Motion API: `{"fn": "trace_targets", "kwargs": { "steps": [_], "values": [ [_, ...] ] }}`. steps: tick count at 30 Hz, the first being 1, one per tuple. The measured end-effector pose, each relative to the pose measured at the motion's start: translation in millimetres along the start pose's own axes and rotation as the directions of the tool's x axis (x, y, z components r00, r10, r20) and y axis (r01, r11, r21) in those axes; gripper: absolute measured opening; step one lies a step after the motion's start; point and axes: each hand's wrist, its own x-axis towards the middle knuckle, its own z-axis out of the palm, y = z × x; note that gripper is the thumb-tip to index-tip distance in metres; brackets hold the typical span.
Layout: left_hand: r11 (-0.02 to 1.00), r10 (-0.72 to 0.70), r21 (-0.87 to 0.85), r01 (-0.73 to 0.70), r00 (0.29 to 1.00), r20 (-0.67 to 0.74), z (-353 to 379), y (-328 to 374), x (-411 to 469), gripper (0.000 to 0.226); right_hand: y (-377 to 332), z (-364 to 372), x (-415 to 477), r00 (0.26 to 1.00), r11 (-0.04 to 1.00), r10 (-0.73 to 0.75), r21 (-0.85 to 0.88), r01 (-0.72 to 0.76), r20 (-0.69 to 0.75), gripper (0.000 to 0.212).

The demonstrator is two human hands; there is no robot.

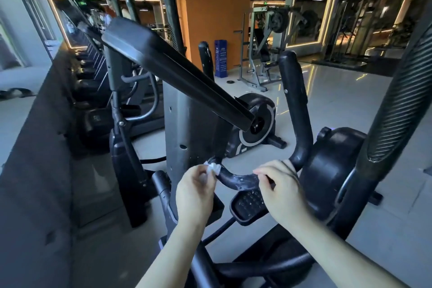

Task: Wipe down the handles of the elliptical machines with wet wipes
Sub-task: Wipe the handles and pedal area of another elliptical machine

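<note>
Both hands work on one low curved handlebar (236, 176) of the nearest elliptical machine, so the step in hand is wiping, mid-handle. Left hand (195, 192) pinches a bunched white wet wipe (211, 168) between thumb and fingers (205, 173), pressed onto the left end of the bar where it meets the grey console post (187, 119). Right hand (280, 184) has its fingers curled over the bar's right part, steadying it; how far the thumb wraps cannot be told. Bare stretch of bar between the hands looks streaked with moisture, so likely partly done.

Next move, as a judgement: slide the wipe rightward along the curve toward the right hand, then shift that hand off so the covered section and the upright grip (292, 100) rising beyond it get wiped. Needs the wipe wrapped round the tube, not just dabbed on top.

Around: a long ledge (35, 147) and a row of dark machines far left; slanted console arm (177, 70) overhead at centre; studded foot pedal (249, 204) just below the bar; flywheel housing (332, 170) right; ribbed moving handle (402, 103) far right, seemingly untouched. Post crowds the wipe end, leaving little room for the left fingers; pedal sits close under the sweep path.
</note>
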Motion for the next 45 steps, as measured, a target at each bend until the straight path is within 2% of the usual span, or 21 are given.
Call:
{"fn": "trace_targets", "kwargs": {
  "steps": [3, 5, 9, 14, 16, 19, 24, 28, 30, 34, 39, 43, 45],
  "values": [
    [0.994, -0.019, 0.111, 0.022, 0.999, -0.026, 3, -8, 16, 0.007, 3, 2, -1, 1.000, 1.000, -0.002, 0.003, 0.002, -0.020, 0.021],
    [0.993, -0.009, 0.119, 0.011, 1.000, -0.016, 6, -5, 10, 0.012, 4, 3, -1, 1.000, 1.000, -0.003, 0.014, 0.003, -0.026, 0.021],
    [0.993, -0.078, -0.085, 0.084, 0.994, 0.075, 6, 5, -5, 0.028, 3, 3, -2, 0.999, 1.000, -0.004, 0.015, 0.005, -0.034, 0.022],
    [0.970, -0.073, -0.208, 0.124, 0.968, 0.240, 1, 12, -30, 0.020, 0, 3, -2, 0.999, 1.000, -0.007, -0.002, 0.007, -0.048, 0.021],
    [0.959, -0.081, -0.248, 0.137, 0.972, 0.222, -3, 16, -27, 0.018, 0, 3, -2, 0.999, 1.000, -0.008, -0.003, 0.008, -0.045, 0.020],
    [0.958, -0.096, -0.263, 0.116, 0.992, 0.086, -6, 23, -20, 0.014, 1, 3, -3, 0.999, 1.000, -0.023, -0.006, 0.023, -0.045, 0.021],
    [0.983, -0.133, -0.135, 0.127, 0.990, -0.038, 2, 10, -4, 0.019, 0, 3, -3, 0.998, 1.000, -0.017, -0.004, 0.017, -0.057, 0.021],
    [0.993, -0.082, -0.089, 0.079, 0.996, -0.021, 6, 3, -4, 0.019, 2, 5, -3, 0.998, 1.000, -0.021, 0.002, 0.021, -0.059, 0.021],
    [0.990, -0.068, -0.121, 0.067, 0.998, -0.005, 7, 1, -6, 0.017, 4, 5, -3, 0.998, 1.000, -0.026, 0.003, 0.026, -0.062, 0.022],
    [0.986, -0.095, -0.141, 0.092, 0.995, -0.015, 8, 1, 1, 0.010, 4, 5, -3, 0.997, 0.999, -0.041, 0.012, 0.042, -0.072, 0.022],
    [0.998, -0.043, -0.042, 0.041, 0.998, -0.040, 10, 5, 7, 0.026, 3, 4, -3, 0.995, 0.998, -0.060, 0.013, 0.062, -0.081, 0.021],
    [0.999, -0.004, -0.054, 0.004, 1.000, 0.008, 9, 9, -6, 0.035, 3, 4, -3, 0.993, 0.998, -0.067, 0.007, 0.068, -0.094, 0.022],
    [0.993, 0.006, -0.117, 0.002, 0.998, 0.069, 6, 16, -19, 0.031, 2, 4, -3, 0.993, 0.997, -0.070, 0.005, 0.071, -0.095, 0.022]
  ]
}}
